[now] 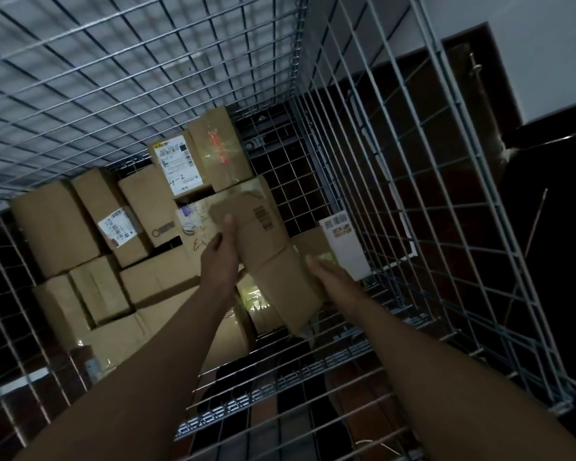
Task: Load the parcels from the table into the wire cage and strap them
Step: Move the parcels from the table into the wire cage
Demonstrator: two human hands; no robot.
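Observation:
I look down into the wire cage (373, 168). Both my arms reach in over its near wall. A long cardboard parcel (266, 247) lies tilted on top of the stack, and I hold it between my hands. My left hand (222, 251) grips its left side with the thumb on top. My right hand (330, 274) presses its right side near the lower end. Several brown parcels (57, 224) fill the cage floor to the left and behind, some with white labels (177, 164).
A parcel with a white label (343, 247) leans against the cage's right wall. Bare mesh floor (293, 181) shows at the back right corner. Outside the cage the floor is dark and a white wall (546, 44) rises at the upper right.

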